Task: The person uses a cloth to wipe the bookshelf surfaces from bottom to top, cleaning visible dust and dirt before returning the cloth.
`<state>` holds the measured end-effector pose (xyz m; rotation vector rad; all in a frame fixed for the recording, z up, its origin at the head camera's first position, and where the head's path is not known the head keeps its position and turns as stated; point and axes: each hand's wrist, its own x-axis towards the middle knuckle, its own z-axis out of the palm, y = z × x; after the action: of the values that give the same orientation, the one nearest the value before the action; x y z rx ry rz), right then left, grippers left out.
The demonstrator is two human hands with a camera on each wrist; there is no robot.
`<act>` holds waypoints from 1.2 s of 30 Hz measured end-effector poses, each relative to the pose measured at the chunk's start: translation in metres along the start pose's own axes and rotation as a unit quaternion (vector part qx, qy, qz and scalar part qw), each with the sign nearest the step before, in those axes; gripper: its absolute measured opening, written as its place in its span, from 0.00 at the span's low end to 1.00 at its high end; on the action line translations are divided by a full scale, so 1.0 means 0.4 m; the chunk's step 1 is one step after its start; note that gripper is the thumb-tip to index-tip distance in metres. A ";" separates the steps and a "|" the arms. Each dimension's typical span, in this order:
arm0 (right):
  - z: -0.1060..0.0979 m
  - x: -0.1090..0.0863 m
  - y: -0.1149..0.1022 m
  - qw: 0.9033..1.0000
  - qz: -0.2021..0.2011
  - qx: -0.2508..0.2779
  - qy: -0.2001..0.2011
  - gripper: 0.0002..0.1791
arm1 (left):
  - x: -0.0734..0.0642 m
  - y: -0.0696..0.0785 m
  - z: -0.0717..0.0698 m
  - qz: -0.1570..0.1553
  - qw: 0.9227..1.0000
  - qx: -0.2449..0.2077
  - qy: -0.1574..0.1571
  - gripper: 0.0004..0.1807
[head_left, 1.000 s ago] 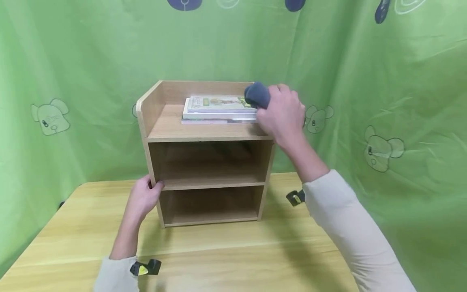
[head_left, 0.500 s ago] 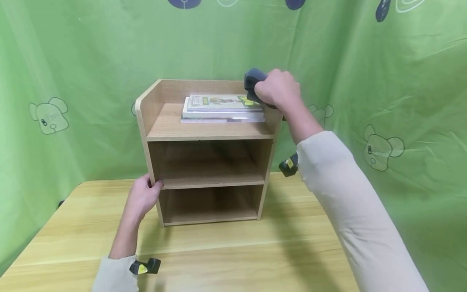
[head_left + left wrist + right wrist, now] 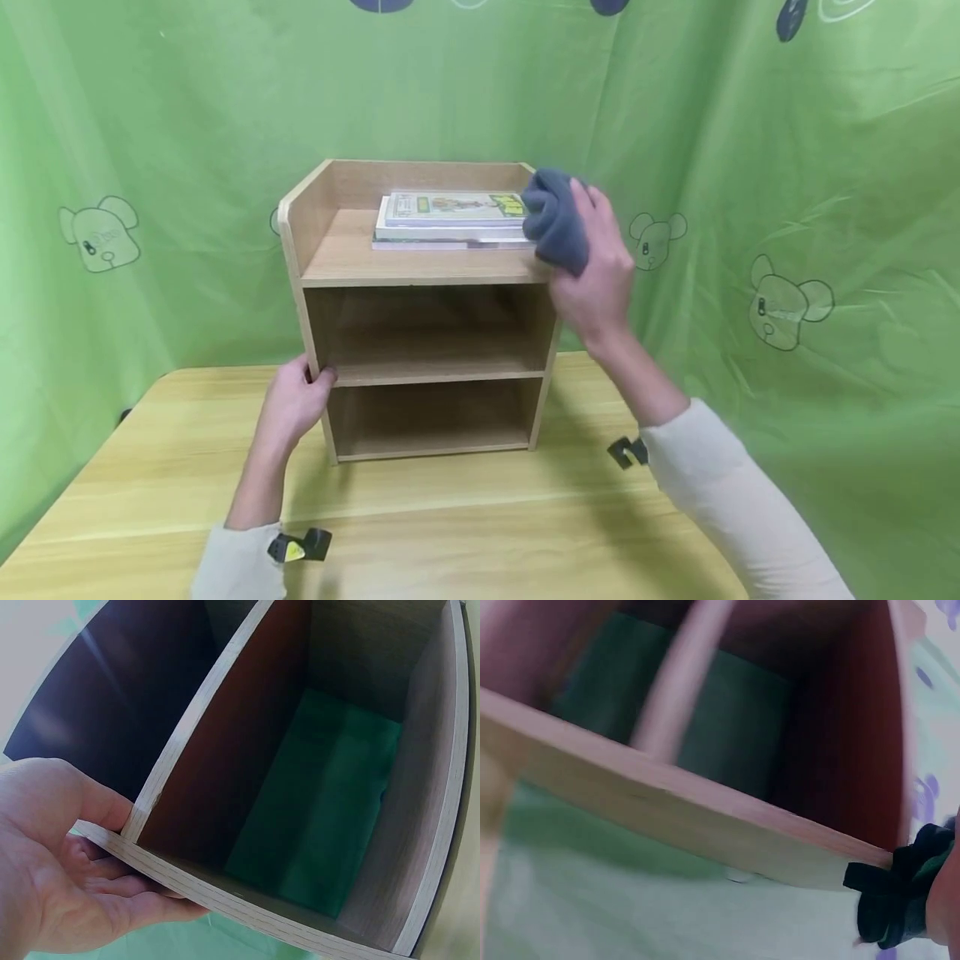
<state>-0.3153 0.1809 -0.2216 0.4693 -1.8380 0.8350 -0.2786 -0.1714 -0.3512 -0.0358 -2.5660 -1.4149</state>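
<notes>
A small wooden shelf unit stands on the table, with two open compartments under a walled top. My left hand grips its left side panel, thumb inside by the middle board and fingers round the outer face, as the left wrist view shows of the same hand. High on the right, my right hand holds a bunched grey-blue cloth against the front of the right side panel. In the right wrist view the cloth looks dark and sits at the panel's edge. Hand and cloth hide much of that panel's upper part.
On the top board lies a stack of several thin books, close to the cloth. The light wood table reaches out in front of the unit. A green curtain with animal drawings hangs behind and at both sides.
The right hand with the cloth went up and back along the right panel, then came forward and down towards its front edge. The left hand keeps its grip in place.
</notes>
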 end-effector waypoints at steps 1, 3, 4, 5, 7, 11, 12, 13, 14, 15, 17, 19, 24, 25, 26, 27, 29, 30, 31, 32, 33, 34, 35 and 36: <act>0.001 -0.032 0.010 1.000 -0.019 0.002 0.008 0.47 | 0.000 0.001 0.000 -0.002 1.000 0.000 0.000 0.12; 0.000 -0.093 0.030 0.999 -0.042 -0.008 0.009 0.50 | 0.000 0.003 0.001 -0.006 1.000 -0.003 0.000 0.12; -0.001 -0.120 0.038 0.999 -0.048 -0.013 0.004 0.51 | 0.000 0.004 0.002 -0.008 1.000 -0.005 0.001 0.12; -0.003 -0.144 0.045 0.999 -0.049 -0.018 -0.002 0.51 | -0.001 0.005 0.003 -0.010 1.000 -0.005 0.001 0.12; -0.008 -0.181 0.055 0.999 -0.045 -0.020 -0.014 0.52 | -0.001 0.007 0.005 -0.013 1.000 -0.008 0.003 0.12; -0.020 -0.215 0.062 0.999 -0.043 -0.016 -0.022 0.51 | -0.001 0.007 0.008 -0.010 1.000 -0.005 0.009 0.12; -0.022 -0.220 0.064 0.999 -0.045 -0.016 -0.023 0.50 | 0.000 0.006 0.009 -0.008 1.000 -0.004 0.010 0.12; -0.024 -0.226 0.067 0.998 -0.050 -0.019 -0.025 0.49 | 0.000 0.005 0.009 -0.006 1.000 -0.004 0.011 0.12; -0.026 -0.232 0.071 0.998 -0.056 -0.023 -0.028 0.49 | 0.001 0.004 0.010 -0.005 1.000 -0.003 0.011 0.12; -0.027 -0.241 0.077 0.997 -0.062 -0.029 -0.031 0.49 | 0.001 0.003 0.010 -0.003 1.000 -0.003 0.011 0.12; -0.028 -0.263 0.091 0.995 -0.080 -0.036 -0.042 0.48 | 0.001 0.001 0.010 -0.004 1.000 -0.004 0.013 0.12; -0.028 -0.289 0.108 0.992 -0.103 -0.046 -0.053 0.47 | 0.002 -0.001 0.009 -0.005 1.000 -0.005 0.014 0.12; -0.031 -0.356 0.139 0.987 -0.133 -0.049 -0.081 0.41 | 0.000 0.000 0.005 -0.009 1.000 -0.010 0.011 0.12; -0.033 -0.366 0.141 0.986 -0.132 -0.048 -0.091 0.41 | -0.001 0.001 0.004 -0.010 1.000 -0.011 0.011 0.12; -0.035 -0.376 0.143 0.985 -0.128 -0.049 -0.102 0.40 | -0.001 0.002 0.002 -0.012 1.000 -0.012 0.011 0.12; -0.036 -0.385 0.143 0.985 -0.123 -0.050 -0.113 0.38 | -0.002 0.003 0.001 -0.013 1.000 -0.012 0.012 0.12; -0.039 -0.400 0.145 0.982 -0.109 -0.062 -0.139 0.36 | -0.003 0.003 0.000 -0.017 1.000 -0.014 0.011 0.12; -0.041 -0.406 0.145 0.981 -0.098 -0.067 -0.151 0.34 | -0.003 0.003 0.000 -0.017 1.000 -0.012 0.011 0.12; -0.041 -0.412 0.145 0.981 -0.088 -0.072 -0.160 0.31 | -0.003 0.003 0.000 -0.017 1.000 -0.011 0.011 0.12; -0.042 -0.416 0.145 0.980 -0.077 -0.079 -0.166 0.29 | -0.002 0.002 0.001 -0.018 1.000 -0.011 0.009 0.12; -0.042 -0.420 0.145 0.979 -0.066 -0.084 -0.172 0.28 | -0.002 0.002 0.002 -0.017 1.000 -0.011 0.008 0.12; -0.043 -0.424 0.145 0.979 -0.056 -0.090 -0.176 0.26 | -0.001 0.001 0.003 -0.016 1.000 -0.011 0.008 0.12; -0.043 -0.427 0.144 0.978 -0.047 -0.095 -0.179 0.24 | 0.000 0.000 0.005 -0.015 1.000 -0.011 0.009 0.12; -0.043 -0.431 0.145 0.977 -0.036 -0.099 -0.183 0.22 | 0.000 -0.001 0.006 -0.013 1.000 -0.010 0.010 0.12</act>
<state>-0.2721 0.2232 -0.3938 0.5858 -2.2023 0.5313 -0.2793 -0.1696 -0.3527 0.0079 -2.5443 -1.4430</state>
